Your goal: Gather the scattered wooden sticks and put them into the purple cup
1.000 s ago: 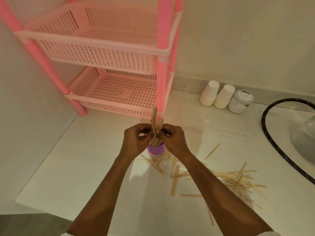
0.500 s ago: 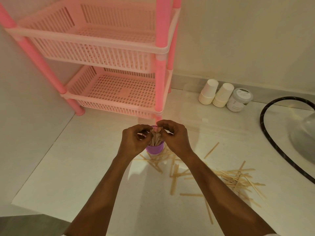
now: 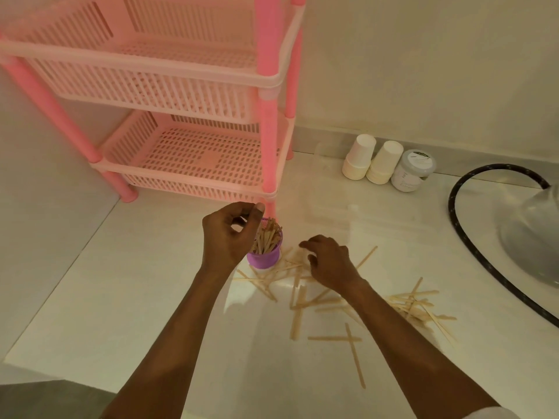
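**A:** so where's the purple cup (image 3: pixel 266 257) sitting?

**B:** on the white counter (image 3: pixel 151 282), just on the near side of the pink rack (image 3: pixel 267 116). It has a bunch of wooden sticks (image 3: pixel 267 237) standing in it. Plenty more loose sticks (image 3: pixel 332 338) lie scattered near and right of it.

**A:** and the person's hands?

**B:** the left hand (image 3: pixel 228 237) hovers at the cup's left rim, fingers loosely curled, nothing in them. The right hand (image 3: pixel 331 263) is palm down over the loose sticks right of the cup. Can't tell if it's got one pinched.
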Available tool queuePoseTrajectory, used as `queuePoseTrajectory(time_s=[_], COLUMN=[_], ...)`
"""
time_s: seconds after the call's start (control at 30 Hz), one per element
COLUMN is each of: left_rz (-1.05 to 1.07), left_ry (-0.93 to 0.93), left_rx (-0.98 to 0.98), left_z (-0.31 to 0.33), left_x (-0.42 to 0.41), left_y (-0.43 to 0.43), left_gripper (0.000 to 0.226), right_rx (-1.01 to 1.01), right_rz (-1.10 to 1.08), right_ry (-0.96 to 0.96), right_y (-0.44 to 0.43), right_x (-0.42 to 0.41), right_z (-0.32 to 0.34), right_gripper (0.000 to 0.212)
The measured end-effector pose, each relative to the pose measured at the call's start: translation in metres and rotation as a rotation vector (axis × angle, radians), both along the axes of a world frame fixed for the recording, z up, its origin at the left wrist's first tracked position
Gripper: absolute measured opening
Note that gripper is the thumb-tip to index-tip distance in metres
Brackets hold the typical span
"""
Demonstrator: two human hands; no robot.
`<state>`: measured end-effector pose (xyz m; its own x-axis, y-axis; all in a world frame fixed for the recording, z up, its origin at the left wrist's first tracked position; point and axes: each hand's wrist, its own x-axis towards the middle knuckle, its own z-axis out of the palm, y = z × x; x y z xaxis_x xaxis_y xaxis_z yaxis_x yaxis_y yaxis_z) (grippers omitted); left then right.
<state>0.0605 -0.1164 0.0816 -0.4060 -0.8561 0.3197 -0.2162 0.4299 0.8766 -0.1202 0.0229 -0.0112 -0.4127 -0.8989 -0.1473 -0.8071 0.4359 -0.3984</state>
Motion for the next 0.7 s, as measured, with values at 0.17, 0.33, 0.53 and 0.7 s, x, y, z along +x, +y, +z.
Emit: queuePoseTrajectory(time_s=[0.17, 0.33, 0.53, 0.7], left_rz=[-0.020, -0.069, -0.095, -0.193], left_ry=[0.012, 0.002, -0.015, -0.073], left_rx=[-0.039, -0.037, -0.079, -0.163], left_z=[0.007, 0.000, -0.003, -0.009], left_x=[-0.012, -0.011, -0.008, -0.019], left_y=[0.018, 0.028, 0.042, 0.065], left_gripper=[0.025, 0.030, 0.024, 0.026], right_rx=[0.100, 0.069, 0.009, 0.051], right_rz=[0.186, 0.242, 0.244, 0.211], right_ry=[0.249, 0.420, 0.580, 0.584], right_y=[-0.015, -0.013, 0.014, 0.043], right_x=[0.020, 0.017, -0.004, -0.024], right_z=[-0.007, -0.013, -0.014, -0.015], right_gripper=[0.064, 0.047, 0.024, 0.018])
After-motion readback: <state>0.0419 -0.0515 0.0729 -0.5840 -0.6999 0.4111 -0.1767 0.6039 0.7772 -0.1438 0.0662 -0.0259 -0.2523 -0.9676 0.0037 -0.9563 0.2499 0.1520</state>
